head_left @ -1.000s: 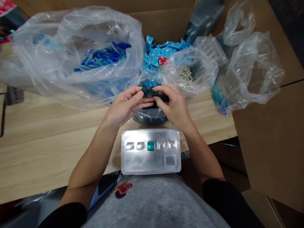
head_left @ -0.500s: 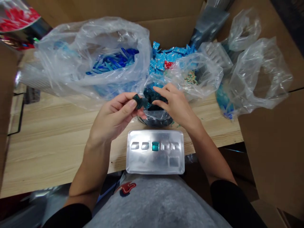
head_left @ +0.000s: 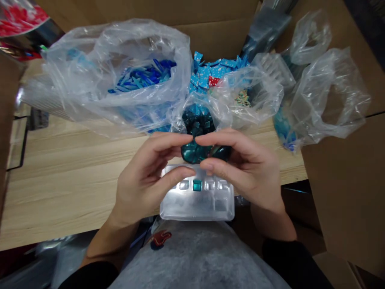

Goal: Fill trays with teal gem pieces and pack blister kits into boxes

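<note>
I held my left hand [head_left: 144, 180] and right hand [head_left: 251, 172] together just above the silver tray [head_left: 197, 206], at the near edge of the wooden bench [head_left: 60, 176]. Fingers [head_left: 171, 141] of both hands were closed, tips nearly meeting. They pinched a clump of teal foil-wrapped pieces [head_left: 194, 152] between index fingers above and thumbs below. Tray had a row of small pockets; one held a teal square [head_left: 197, 185], right under my thumbs. Just behind the hands sat a small clear bag [head_left: 198, 120] of dark teal pieces. Big clear bag [head_left: 120, 76] of long blue pieces lay far left. Blue patterned packets [head_left: 215, 70] were behind centre, crumpled clear bags [head_left: 327, 96] to the right. Cardboard [head_left: 339, 180] stood at right.
</note>
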`<state>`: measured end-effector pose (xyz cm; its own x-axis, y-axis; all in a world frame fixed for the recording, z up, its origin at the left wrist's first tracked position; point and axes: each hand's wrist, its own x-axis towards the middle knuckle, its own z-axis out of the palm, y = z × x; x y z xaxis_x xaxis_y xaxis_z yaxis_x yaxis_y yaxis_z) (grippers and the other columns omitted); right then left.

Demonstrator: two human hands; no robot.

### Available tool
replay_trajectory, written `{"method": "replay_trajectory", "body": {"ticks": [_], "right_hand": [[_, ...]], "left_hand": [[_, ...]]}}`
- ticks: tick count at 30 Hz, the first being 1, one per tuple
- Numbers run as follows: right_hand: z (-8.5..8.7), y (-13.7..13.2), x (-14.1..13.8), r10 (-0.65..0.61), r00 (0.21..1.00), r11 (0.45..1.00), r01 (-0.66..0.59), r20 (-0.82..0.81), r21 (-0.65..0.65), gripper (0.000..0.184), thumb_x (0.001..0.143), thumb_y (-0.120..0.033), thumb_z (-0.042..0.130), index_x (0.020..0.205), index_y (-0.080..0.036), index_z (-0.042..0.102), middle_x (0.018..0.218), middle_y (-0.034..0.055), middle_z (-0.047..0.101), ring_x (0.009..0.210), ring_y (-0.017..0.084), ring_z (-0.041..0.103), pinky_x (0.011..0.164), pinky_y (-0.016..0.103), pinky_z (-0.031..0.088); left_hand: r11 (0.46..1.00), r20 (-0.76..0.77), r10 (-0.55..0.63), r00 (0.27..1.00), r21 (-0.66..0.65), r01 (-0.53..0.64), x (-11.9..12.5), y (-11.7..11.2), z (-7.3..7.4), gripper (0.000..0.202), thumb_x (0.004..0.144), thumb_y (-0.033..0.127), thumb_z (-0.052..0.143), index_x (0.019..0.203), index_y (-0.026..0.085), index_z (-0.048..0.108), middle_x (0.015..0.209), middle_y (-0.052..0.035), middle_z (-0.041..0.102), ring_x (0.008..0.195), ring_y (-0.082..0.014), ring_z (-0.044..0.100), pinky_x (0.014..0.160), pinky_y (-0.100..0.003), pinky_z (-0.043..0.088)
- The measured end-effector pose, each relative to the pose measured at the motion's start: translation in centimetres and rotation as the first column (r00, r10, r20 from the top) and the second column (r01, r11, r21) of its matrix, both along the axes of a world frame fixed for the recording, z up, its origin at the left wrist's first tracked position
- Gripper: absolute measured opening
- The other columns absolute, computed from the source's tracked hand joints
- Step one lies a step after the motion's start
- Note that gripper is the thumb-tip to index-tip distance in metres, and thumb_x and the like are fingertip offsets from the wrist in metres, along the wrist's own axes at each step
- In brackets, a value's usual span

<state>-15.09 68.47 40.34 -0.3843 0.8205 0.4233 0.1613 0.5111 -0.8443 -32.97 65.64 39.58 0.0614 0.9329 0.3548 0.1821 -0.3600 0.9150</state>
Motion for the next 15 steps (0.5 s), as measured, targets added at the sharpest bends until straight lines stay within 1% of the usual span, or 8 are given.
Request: {"method": "replay_trajectory", "body": {"ticks": [2, 4, 6, 8, 10, 12, 14, 15], "right_hand": [[-0.05, -0.11, -0.09, 0.045, 0.998, 0.999, -0.045, -0.047, 0.009, 0.019, 0.088, -0.026, 0.064, 0.106, -0.022, 0.064, 0.1, 0.0007, 0.071, 0.091, 0.013, 0.067, 0.081, 0.028, 0.057], [-0.07, -0.24, -0.26, 0.077, 0.994, 0.997, -0.076, -0.076, 0.013, 0.017, 0.087, -0.021, 0.064, 0.104, -0.021, 0.063, 0.1, 0.0002, 0.071, 0.092, 0.012, 0.066, 0.081, 0.026, 0.057], [-0.04, -0.46, -0.49, 0.065, 0.994, 0.998, -0.065, -0.092, 0.003, 0.016, 0.087, -0.015, 0.062, 0.102, -0.021, 0.062, 0.099, -0.0005, 0.07, 0.091, 0.011, 0.066, 0.082, 0.025, 0.057], [-0.02, -0.71, -0.69, 0.039, 0.992, 0.999, -0.041, -0.117, -0.019, 0.018, 0.086, -0.011, 0.061, 0.1, -0.022, 0.061, 0.097, -0.0018, 0.069, 0.09, 0.011, 0.066, 0.08, 0.025, 0.056], [-0.09, -0.91, -0.71, 0.029, 0.989, 0.997, -0.039, -0.148, -0.066, 0.02, 0.083, -0.009, 0.061, 0.097, -0.023, 0.06, 0.093, -0.0031, 0.068, 0.087, 0.011, 0.065, 0.076, 0.024, 0.056], [-0.27, -1.02, -0.49, 0.05, 0.98, 0.985, -0.08, -0.195, -0.151, 0.02, 0.08, -0.007, 0.061, 0.092, -0.023, 0.06, 0.087, -0.0033, 0.066, 0.08, 0.011, 0.064, 0.066, 0.024, 0.054], [-0.51, -1.05, -0.1, 0.059, 0.971, 0.973, -0.108, -0.233, -0.203, 0.017, 0.081, -0.009, 0.058, 0.091, -0.023, 0.059, 0.084, -0.0025, 0.063, 0.068, 0.01, 0.06, 0.057, 0.023, 0.05], [-0.61, -1.04, 0.11, 0.049, 0.972, 0.974, -0.097, -0.23, -0.204, 0.015, 0.083, -0.011, 0.056, 0.092, -0.022, 0.058, 0.084, -0.0019, 0.063, 0.065, 0.01, 0.059, 0.054, 0.023, 0.049]], "left_hand": [[0.996, -0.049, 0.003, 0.999, 0.084, 0.001, 0.04, -0.2, 0.12, 0.03, 0.083, 0.023, 0.07, 0.111, 0.031, 0.063, 0.107, -0.0009, 0.067, 0.101, -0.0181, 0.065, 0.086, -0.032, 0.058], [0.99, -0.052, 0.002, 0.999, 0.142, 0.005, 0.02, -0.24, 0.04, 0.027, 0.085, 0.019, 0.066, 0.11, 0.031, 0.064, 0.104, -0.0011, 0.068, 0.102, -0.0186, 0.064, 0.087, -0.034, 0.057], [0.985, -0.026, 0.004, 1.0, 0.171, 0.001, 0.1, -0.24, -0.18, 0.025, 0.086, 0.019, 0.065, 0.108, 0.029, 0.065, 0.101, -0.0016, 0.068, 0.101, -0.0183, 0.063, 0.086, -0.034, 0.057], [0.988, -0.005, 0.014, 1.0, 0.153, -0.013, 0.37, -0.27, -0.41, 0.02, 0.087, 0.021, 0.065, 0.106, 0.028, 0.066, 0.099, -0.0016, 0.067, 0.098, -0.0177, 0.064, 0.084, -0.034, 0.057], [0.994, 0.013, 0.036, 0.999, 0.107, -0.037, 0.71, -0.26, -0.52, 0.013, 0.089, 0.026, 0.062, 0.101, 0.029, 0.065, 0.098, -0.0008, 0.067, 0.096, -0.0174, 0.064, 0.082, -0.034, 0.057], [0.993, 0.067, 0.101, 0.993, 0.058, -0.105, 0.88, -0.2, -0.47, 0.009, 0.093, 0.029, 0.056, 0.097, 0.03, 0.065, 0.092, 0.0018, 0.066, 0.088, -0.015, 0.063, 0.076, -0.033, 0.056], [0.973, 0.165, 0.201, 0.965, 0.08, -0.216, 0.67, -0.14, -0.22, 0.014, 0.096, 0.028, 0.051, 0.093, 0.031, 0.065, 0.083, 0.0049, 0.062, 0.075, -0.0111, 0.06, 0.066, -0.03, 0.054], [0.956, 0.202, 0.254, 0.946, 0.095, -0.277, 0.42, -0.15, -0.03, 0.016, 0.096, 0.027, 0.05, 0.092, 0.032, 0.065, 0.082, 0.0058, 0.06, 0.071, -0.0099, 0.057, 0.064, -0.03, 0.053]]}}
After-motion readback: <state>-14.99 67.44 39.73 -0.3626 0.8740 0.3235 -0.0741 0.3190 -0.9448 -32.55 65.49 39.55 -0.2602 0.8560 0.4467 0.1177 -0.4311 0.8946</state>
